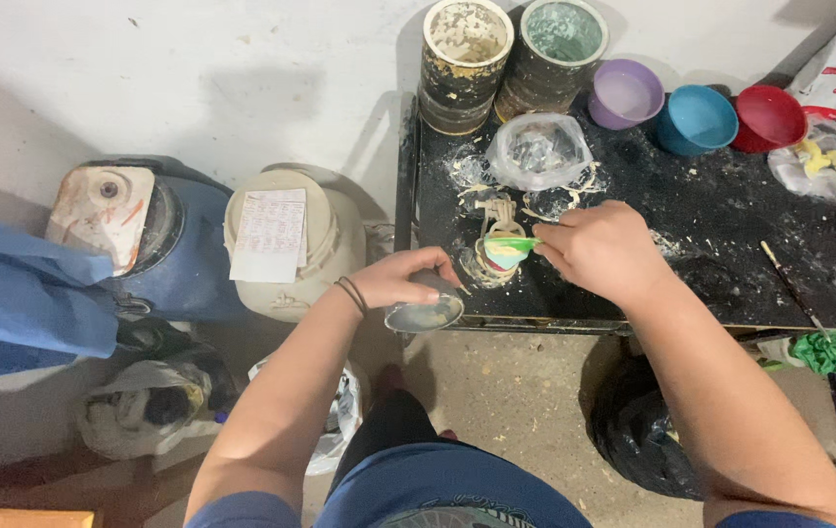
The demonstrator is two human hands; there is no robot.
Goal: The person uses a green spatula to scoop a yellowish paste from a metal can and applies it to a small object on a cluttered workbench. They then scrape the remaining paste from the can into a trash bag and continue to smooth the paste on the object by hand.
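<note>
My left hand grips a small grey bowl of pale mixture, tilted at the front left corner of the black worktable. My right hand holds a green scoop with pale paste in it. The scoop hovers over a small mould smeared with white paste on the table. Both hands are close together, the bowl just left of the mould.
Two crusted buckets stand at the table's back, with purple, blue and red bowls beside them. A clear plastic bag lies behind the mould. A cream drum and a blue drum stand on the floor at left.
</note>
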